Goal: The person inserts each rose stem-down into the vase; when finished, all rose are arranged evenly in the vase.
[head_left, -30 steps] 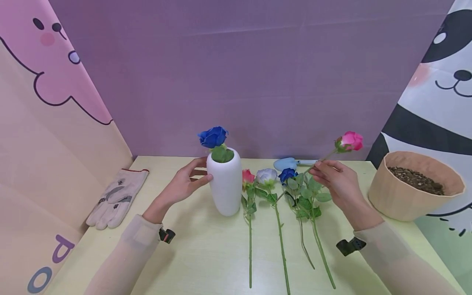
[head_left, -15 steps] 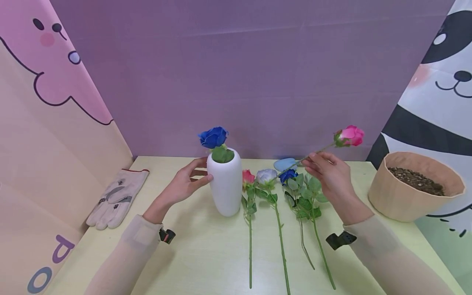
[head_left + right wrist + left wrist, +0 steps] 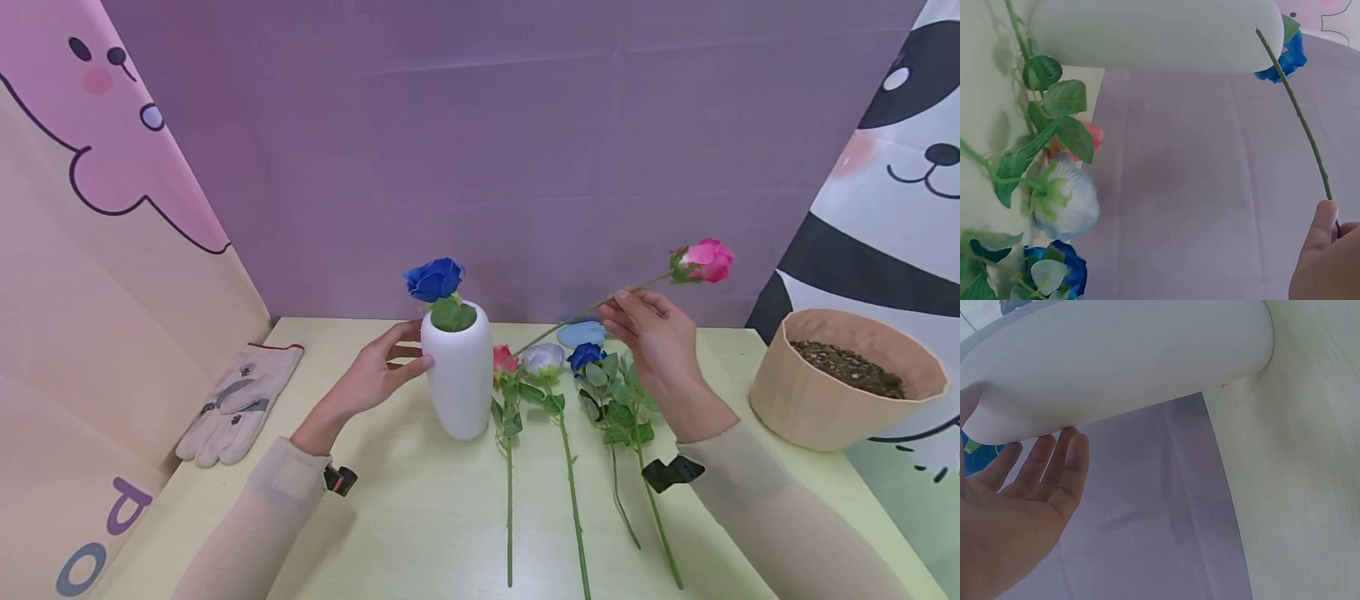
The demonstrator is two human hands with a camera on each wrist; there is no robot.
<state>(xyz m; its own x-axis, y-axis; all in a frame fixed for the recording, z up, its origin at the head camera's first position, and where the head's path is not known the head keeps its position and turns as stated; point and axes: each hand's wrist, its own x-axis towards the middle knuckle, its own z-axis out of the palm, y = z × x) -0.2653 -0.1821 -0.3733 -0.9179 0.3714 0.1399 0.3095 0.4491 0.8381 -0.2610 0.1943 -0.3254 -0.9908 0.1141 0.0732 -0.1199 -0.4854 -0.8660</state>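
Observation:
My left hand [image 3: 367, 373] holds the upper left side of a white vase [image 3: 459, 383], thumb in front and fingers behind. The vase stands upright with a blue rose [image 3: 435, 280] in it. In the left wrist view, the fingertips touch the vase [image 3: 1135, 359]. My right hand [image 3: 654, 337] pinches the stem of a pink rose [image 3: 708, 260] between thumb and fingers. Its bloom points up to the right, while the stem slants down left toward the vase. In the right wrist view, the bare stem end [image 3: 1261, 37] overlaps the vase near its mouth; whether they touch, I cannot tell.
On the table right of the vase lie a coral rose [image 3: 505, 361], a white rose [image 3: 542, 358], a blue rose [image 3: 585, 357] and another leafy stem [image 3: 660, 525]. Behind them is a light-blue trowel [image 3: 581, 335]. Gloves [image 3: 240, 404] lie left; a soil-filled pot [image 3: 802, 408] stands right.
My right hand has moved left and up with the pink rose, bringing its stem end above the coral rose and closer to the vase. The left hand and vase have stayed still.

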